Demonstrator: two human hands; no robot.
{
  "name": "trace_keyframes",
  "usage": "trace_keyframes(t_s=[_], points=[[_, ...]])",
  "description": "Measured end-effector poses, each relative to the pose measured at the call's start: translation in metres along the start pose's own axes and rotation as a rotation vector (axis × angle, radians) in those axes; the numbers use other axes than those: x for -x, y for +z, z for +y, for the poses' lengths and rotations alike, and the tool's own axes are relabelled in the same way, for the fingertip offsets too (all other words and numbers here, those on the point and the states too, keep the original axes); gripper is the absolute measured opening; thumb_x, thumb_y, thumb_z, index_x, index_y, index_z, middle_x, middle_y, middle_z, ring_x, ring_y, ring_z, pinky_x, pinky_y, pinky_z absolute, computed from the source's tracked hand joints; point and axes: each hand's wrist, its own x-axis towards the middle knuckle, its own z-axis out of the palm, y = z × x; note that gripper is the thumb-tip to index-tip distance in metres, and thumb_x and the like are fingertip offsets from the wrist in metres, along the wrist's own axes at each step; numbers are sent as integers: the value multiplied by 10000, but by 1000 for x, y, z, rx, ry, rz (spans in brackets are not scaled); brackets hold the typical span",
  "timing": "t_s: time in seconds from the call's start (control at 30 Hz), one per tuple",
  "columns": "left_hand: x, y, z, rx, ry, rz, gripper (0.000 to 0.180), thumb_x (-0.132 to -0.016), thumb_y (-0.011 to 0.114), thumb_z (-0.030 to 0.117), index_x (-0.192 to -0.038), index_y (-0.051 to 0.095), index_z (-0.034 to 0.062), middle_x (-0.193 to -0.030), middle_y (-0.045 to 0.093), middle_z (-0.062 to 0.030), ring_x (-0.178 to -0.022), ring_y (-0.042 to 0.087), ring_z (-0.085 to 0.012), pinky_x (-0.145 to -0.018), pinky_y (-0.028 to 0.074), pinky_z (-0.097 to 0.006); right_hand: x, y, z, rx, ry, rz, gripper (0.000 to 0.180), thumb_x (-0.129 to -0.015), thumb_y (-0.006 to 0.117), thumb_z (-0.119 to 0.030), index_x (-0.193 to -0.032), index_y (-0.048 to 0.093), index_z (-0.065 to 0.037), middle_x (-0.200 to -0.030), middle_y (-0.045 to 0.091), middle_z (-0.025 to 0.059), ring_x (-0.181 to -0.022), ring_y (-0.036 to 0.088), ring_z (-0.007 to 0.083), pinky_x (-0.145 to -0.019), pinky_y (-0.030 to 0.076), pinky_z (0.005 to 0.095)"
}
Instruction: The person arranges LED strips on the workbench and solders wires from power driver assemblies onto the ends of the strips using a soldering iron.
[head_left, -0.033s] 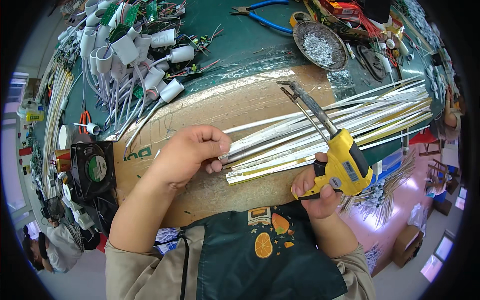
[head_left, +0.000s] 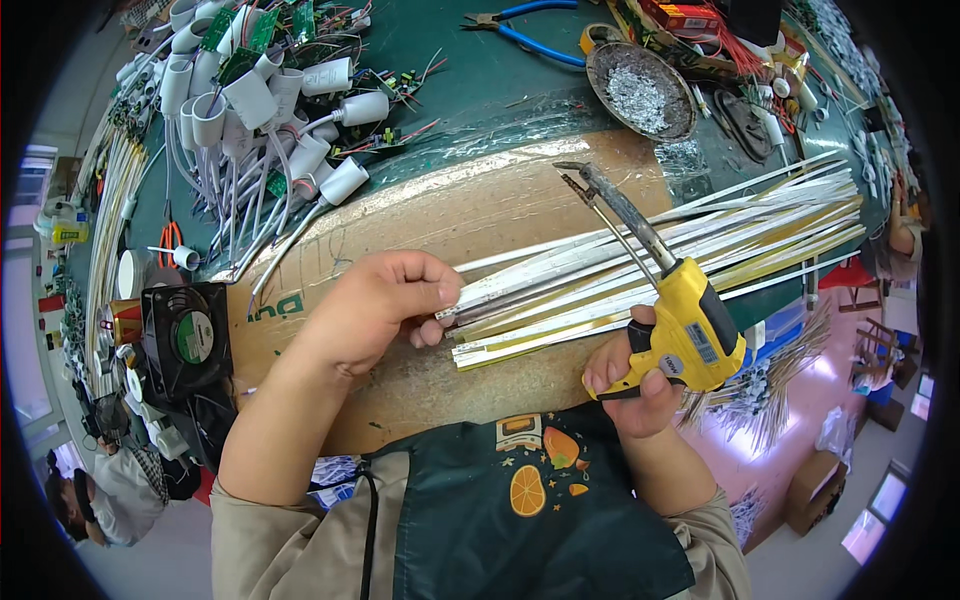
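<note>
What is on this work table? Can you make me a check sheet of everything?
Surface: green bench with a brown cardboard sheet on top.
Job's things: long white and yellow strips fanned across the cardboard; yellow soldering gun, tip raised above them.
Clutter: white lamp housings, green circuit boards, blue-handled pliers, round tray of silvery scraps, black fan.
Grips: left hand pinches the strip ends; right hand wraps the gun's handle.
Cables: white leads trail from the housings; red wires at the back.
Surroundings: another person lower left; floor and boxes lower right.
</note>
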Motion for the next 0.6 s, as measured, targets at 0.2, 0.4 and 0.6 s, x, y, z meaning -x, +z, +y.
trace_keyframes(t_s=[0.2, 0.4, 0.6], points=[[-2, 13, -2, -579, 285, 256, 130, -918, 633, 110, -991, 705, 30, -785, 673, -73, -683, 642, -200, -644, 507, -316, 0, 0, 0, 8, 3, -10, 682, -908, 694, -318, -1433, 393, -4, -797, 581, 73, -672, 604, 205, -648, 530, 351], [-3, 22, -10, -1314, 691, 503, 175, -864, 694, 141, -1020, 721, 65, -967, 677, -129, -856, 649, -330, -764, 524, -403, 0, 1, -3, -37, 46, 19, 734, -869, 758, -290, -1436, 388, -7, -817, 578, 72, -727, 580, 185, -678, 518, 365], [5, 22, -22, -1255, 919, 462, 328, -835, 733, 176, -1135, 672, 57, -1178, 640, -150, -1088, 604, -363, -927, 482, -460, -1, 0, -1, 28, 9, 11, 706, -900, 707, -331, -1436, 386, -2, -797, 580, 72, -676, 605, 204, -645, 525, 349]])
